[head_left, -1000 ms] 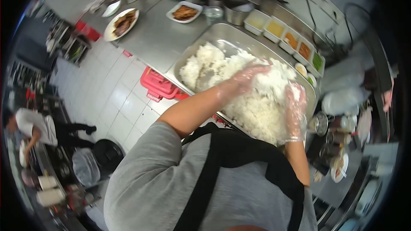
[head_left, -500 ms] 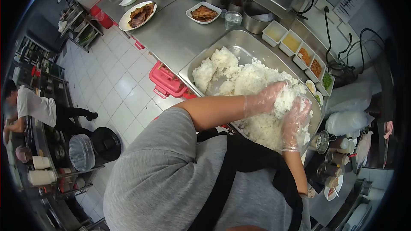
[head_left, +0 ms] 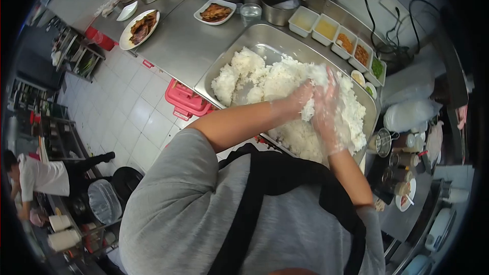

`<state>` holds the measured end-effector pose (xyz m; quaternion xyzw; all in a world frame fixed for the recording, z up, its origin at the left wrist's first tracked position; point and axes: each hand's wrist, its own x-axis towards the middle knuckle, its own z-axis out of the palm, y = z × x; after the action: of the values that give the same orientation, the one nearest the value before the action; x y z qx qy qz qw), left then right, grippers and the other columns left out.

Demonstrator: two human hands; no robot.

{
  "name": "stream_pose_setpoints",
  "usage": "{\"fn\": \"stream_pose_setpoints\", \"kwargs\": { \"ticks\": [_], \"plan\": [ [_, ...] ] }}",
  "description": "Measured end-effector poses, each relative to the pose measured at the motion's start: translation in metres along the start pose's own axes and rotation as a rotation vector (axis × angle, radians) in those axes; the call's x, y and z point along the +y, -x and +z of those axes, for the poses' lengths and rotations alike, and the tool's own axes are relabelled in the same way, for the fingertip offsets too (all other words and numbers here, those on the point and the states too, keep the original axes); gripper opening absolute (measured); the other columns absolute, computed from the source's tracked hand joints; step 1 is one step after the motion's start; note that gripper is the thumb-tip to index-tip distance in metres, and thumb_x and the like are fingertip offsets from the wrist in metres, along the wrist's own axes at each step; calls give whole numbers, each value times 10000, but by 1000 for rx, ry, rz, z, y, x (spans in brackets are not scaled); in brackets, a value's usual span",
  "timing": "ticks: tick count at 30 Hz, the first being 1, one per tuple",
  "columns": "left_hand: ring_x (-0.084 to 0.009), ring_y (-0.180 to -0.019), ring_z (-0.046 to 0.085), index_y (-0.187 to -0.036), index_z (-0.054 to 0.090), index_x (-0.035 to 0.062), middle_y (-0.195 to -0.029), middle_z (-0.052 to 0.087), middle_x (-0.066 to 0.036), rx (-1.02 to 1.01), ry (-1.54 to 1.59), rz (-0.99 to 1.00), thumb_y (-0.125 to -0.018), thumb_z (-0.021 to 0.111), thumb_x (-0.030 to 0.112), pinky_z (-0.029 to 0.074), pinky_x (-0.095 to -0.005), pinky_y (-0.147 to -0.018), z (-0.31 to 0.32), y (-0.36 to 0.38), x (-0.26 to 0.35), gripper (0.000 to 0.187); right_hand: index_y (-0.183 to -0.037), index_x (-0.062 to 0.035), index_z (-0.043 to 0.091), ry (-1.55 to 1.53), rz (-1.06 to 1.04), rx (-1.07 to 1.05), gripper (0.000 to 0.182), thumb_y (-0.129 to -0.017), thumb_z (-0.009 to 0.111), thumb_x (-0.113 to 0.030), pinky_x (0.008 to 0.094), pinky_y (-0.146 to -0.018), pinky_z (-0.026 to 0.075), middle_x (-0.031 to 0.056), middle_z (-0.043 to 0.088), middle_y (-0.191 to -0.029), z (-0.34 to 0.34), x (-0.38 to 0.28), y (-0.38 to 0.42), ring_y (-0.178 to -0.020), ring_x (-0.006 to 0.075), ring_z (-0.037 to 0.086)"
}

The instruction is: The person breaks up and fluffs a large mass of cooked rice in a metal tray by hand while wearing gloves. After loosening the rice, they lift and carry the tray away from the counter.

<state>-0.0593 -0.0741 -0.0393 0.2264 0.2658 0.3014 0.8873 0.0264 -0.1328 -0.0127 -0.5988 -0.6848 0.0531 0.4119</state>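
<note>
A large metal tray [head_left: 209,79] holds a heap of white cooked rice [head_left: 285,79]. My left hand [head_left: 299,101], in a clear plastic glove, is over the heap with its fingers closed against a clump of rice [head_left: 308,111]. Facing it, my right hand [head_left: 328,114], gloved the same way, presses on the clump from the other side. The two hands nearly meet, so part of the clump is hidden between them. Loose grains cling to both gloves.
Small white containers with toppings [head_left: 344,42] line the tray's far side. Plates of cooked meat [head_left: 215,12] and a glass of water [head_left: 250,14] stand on the steel counter [head_left: 178,46]. A red cooler [head_left: 186,99] sits below. Another person [head_left: 46,175] works at far left.
Both hands have moved closer together around the clump of rice, the right hand swinging in toward the left. The view has shifted slightly.
</note>
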Motion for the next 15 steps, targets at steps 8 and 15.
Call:
{"fn": "stream_pose_setpoints", "kwargs": {
  "ticks": [8, 15],
  "plan": [
    [-169, -966, 578, -1317, 479, 110, -1126, 604, -87, 93, -469, 234, -975, 372, 464, 480, -311, -785, -13, 16, 18, 503, -1372, -12, 352, 162, 35, -164, 510, -980, 402, -333, 429, -1059, 313, 242, 422, -1349, 2, 34, -31, -1264, 383, 396],
    [-268, -1141, 516, -1306, 441, 30, -1198, 558, -130, 4, -1294, 468, -900, 585, 219, 393, -391, -954, -23, -10, 47, 470, -1318, -24, 425, 107, 69, -315, 460, -920, 481, -248, 432, -936, 435, 236, 489, -1252, -67, 32, -15, -1046, 418, 547]
  ]
}}
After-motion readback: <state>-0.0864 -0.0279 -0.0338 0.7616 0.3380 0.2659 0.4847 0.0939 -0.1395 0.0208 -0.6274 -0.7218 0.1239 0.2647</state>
